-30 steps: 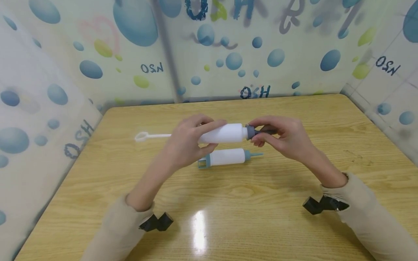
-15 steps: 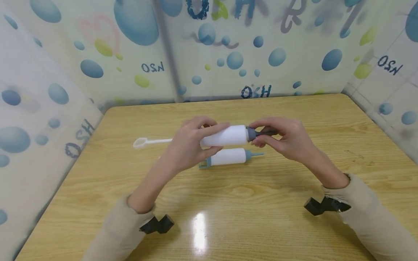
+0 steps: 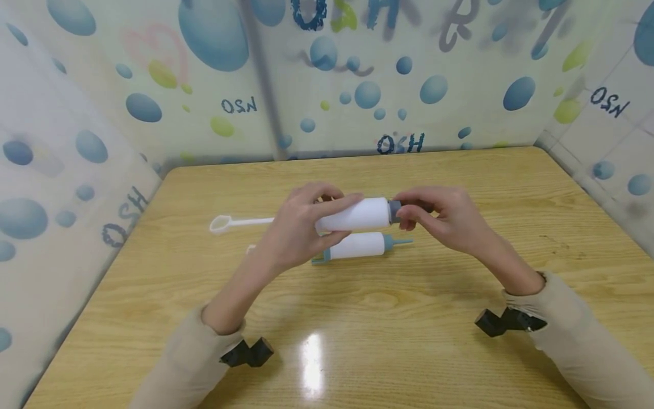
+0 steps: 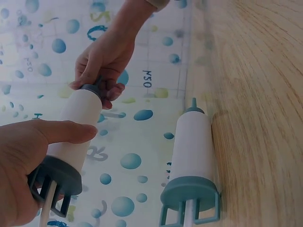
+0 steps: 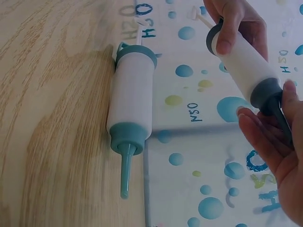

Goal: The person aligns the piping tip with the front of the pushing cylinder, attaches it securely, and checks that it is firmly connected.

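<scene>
My left hand (image 3: 298,230) grips the white barrel of a large syringe (image 3: 375,213), held level above the table. Its white plunger rod (image 3: 250,221) sticks out to the left, ending in a ring. At the other end, my right hand (image 3: 447,216) pinches the dark grey nozzle cap (image 3: 395,211), which sits right against the barrel. The right wrist view shows the long nozzle (image 5: 280,118) running between thumb and fingers. Just in front of the held syringe, a second syringe (image 3: 359,245) with a blue-green cap lies on the table, its plunger end partly hidden by my left hand.
The wooden table (image 3: 388,341) reaches to a wall (image 3: 357,130) patterned with blue and green bubbles, with more wall at both sides. Black cameras (image 3: 247,352) are strapped at both sleeve cuffs.
The gap with a narrow neck between barrel and nozzle cap has closed. My left hand and the barrel have shifted slightly right and down, and my right fingers now cover more of the nozzle.
</scene>
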Motion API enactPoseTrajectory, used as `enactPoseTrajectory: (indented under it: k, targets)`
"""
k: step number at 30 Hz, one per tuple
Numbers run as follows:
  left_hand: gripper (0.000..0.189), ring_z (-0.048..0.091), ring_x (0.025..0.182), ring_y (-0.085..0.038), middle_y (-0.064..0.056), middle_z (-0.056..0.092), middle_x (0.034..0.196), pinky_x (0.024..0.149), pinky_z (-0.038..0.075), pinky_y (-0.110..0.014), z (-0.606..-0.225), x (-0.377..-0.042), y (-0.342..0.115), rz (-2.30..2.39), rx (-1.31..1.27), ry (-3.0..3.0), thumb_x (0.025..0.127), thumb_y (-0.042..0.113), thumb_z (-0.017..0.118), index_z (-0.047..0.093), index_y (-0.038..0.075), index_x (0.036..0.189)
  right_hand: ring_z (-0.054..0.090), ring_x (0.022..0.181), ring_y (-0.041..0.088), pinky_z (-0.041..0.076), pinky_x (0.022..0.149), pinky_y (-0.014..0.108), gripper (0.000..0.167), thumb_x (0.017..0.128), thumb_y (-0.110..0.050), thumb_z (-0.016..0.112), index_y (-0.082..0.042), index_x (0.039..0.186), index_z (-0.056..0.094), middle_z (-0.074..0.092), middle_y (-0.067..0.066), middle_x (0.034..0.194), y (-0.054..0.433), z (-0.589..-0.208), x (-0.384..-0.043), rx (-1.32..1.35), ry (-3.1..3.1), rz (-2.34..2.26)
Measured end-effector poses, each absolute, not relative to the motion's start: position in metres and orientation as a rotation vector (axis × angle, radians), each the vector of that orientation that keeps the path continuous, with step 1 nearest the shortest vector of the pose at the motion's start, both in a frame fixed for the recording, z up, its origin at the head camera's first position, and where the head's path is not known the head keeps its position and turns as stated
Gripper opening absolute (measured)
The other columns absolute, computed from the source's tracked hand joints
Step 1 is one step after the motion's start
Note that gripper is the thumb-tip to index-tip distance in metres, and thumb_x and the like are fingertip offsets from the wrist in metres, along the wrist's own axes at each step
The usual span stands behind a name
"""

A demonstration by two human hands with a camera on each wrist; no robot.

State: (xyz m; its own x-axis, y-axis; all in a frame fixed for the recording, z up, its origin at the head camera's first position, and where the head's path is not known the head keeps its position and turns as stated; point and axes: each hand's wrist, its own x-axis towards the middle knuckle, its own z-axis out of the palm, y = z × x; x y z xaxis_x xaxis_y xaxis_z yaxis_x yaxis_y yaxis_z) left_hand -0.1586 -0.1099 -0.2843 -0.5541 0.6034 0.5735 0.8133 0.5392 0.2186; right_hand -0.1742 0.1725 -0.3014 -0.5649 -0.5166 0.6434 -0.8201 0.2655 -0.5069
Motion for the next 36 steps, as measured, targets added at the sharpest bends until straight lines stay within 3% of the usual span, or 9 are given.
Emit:
enactPoseTrajectory:
  k: [6, 12, 15, 21, 25, 28, 30, 33, 36]
  targets:
    - [0.053, 0.061, 0.102, -0.029, -0.013, 0.065, 0.112, 0.092, 0.048, -0.048, -0.2842, -0.1593, -0.1104, -0.667, -1.135, -2.352, 0.078, 0.014, 0.089, 0.071, 0.01, 0.128, 0.07, 0.078, 0.007, 0.057, 0.069, 0.019, 0.024, 0.09, -0.001, 0.072, 0.006, 0.112, 0.066, 0.071, 0.012, 0.097, 0.1693, -0.3001, -0.1744, 1.247, -2.103, 1.261]
    - [0.053, 0.062, 0.098, -0.029, -0.013, 0.065, 0.11, 0.091, 0.05, -0.047, -0.284, -0.1615, -0.113, -0.668, -1.131, -2.325, 0.077, 0.011, 0.089, 0.072, 0.009, 0.127, 0.07, 0.094, 0.009, 0.057, 0.079, 0.023, 0.049, 0.07, 0.025, 0.077, 0.009, 0.115, 0.064, 0.07, 0.017, 0.108, 0.1697, -0.2985, -0.1759, 1.305, -2.121, 1.284]
    - [0.053, 0.062, 0.098, -0.028, -0.013, 0.065, 0.11, 0.091, 0.049, -0.047, -0.2836, -0.1616, -0.1135, -0.664, -1.14, -2.318, 0.077, 0.011, 0.089, 0.071, 0.009, 0.127, 0.07, 0.093, 0.01, 0.057, 0.079, 0.023, 0.049, 0.071, 0.026, 0.076, 0.009, 0.116, 0.065, 0.071, 0.016, 0.108, 0.1707, -0.2982, -0.1763, 1.306, -2.155, 1.254]
    - [0.054, 0.061, 0.1, -0.029, -0.013, 0.065, 0.111, 0.093, 0.047, -0.049, -0.2823, -0.1602, -0.1128, -0.662, -1.156, -2.317, 0.077, 0.011, 0.089, 0.071, 0.01, 0.128, 0.071, 0.083, 0.008, 0.057, 0.075, 0.02, 0.037, 0.08, 0.016, 0.075, 0.005, 0.115, 0.069, 0.073, 0.008, 0.1, 0.1733, -0.2975, -0.1753, 1.28, -2.219, 1.215]
    - [0.053, 0.061, 0.101, -0.029, -0.014, 0.065, 0.111, 0.094, 0.046, -0.05, -0.2815, -0.1592, -0.112, -0.664, -1.162, -2.314, 0.078, 0.012, 0.089, 0.071, 0.009, 0.128, 0.07, 0.085, 0.007, 0.056, 0.076, 0.018, 0.026, 0.091, -0.005, 0.073, 0.004, 0.115, 0.07, 0.074, 0.008, 0.101, 0.1734, -0.299, -0.1758, 1.258, -2.18, 1.199]
    - [0.053, 0.061, 0.101, -0.029, -0.014, 0.066, 0.111, 0.094, 0.046, -0.05, -0.2812, -0.1591, -0.1116, -0.668, -1.159, -2.314, 0.078, 0.012, 0.089, 0.071, 0.009, 0.128, 0.07, 0.089, 0.007, 0.056, 0.077, 0.019, 0.035, 0.094, -0.022, 0.07, 0.006, 0.115, 0.068, 0.072, 0.013, 0.104, 0.1714, -0.3003, -0.176, 1.256, -2.102, 1.217]
    - [0.053, 0.062, 0.101, -0.029, -0.014, 0.066, 0.111, 0.094, 0.046, -0.05, -0.2812, -0.1593, -0.1115, -0.668, -1.156, -2.317, 0.078, 0.012, 0.089, 0.071, 0.009, 0.128, 0.07, 0.089, 0.006, 0.056, 0.076, 0.02, 0.039, 0.093, -0.026, 0.069, 0.007, 0.114, 0.066, 0.071, 0.015, 0.103, 0.1701, -0.3007, -0.1758, 1.263, -2.062, 1.237]
    - [0.054, 0.062, 0.101, -0.029, -0.014, 0.066, 0.111, 0.094, 0.047, -0.05, -0.2812, -0.1597, -0.1116, -0.665, -1.152, -2.32, 0.078, 0.012, 0.089, 0.071, 0.009, 0.128, 0.07, 0.09, 0.007, 0.057, 0.076, 0.021, 0.031, 0.089, -0.01, 0.075, 0.008, 0.112, 0.065, 0.07, 0.016, 0.102, 0.1691, -0.2998, -0.1749, 1.285, -2.047, 1.264]
    - [0.054, 0.062, 0.101, -0.029, -0.014, 0.066, 0.111, 0.093, 0.047, -0.05, -0.2811, -0.1599, -0.1121, -0.661, -1.146, -2.323, 0.077, 0.012, 0.089, 0.071, 0.009, 0.128, 0.07, 0.093, 0.008, 0.057, 0.077, 0.022, 0.041, 0.075, 0.016, 0.079, 0.01, 0.113, 0.065, 0.07, 0.018, 0.105, 0.1691, -0.2992, -0.1752, 1.312, -2.052, 1.266]
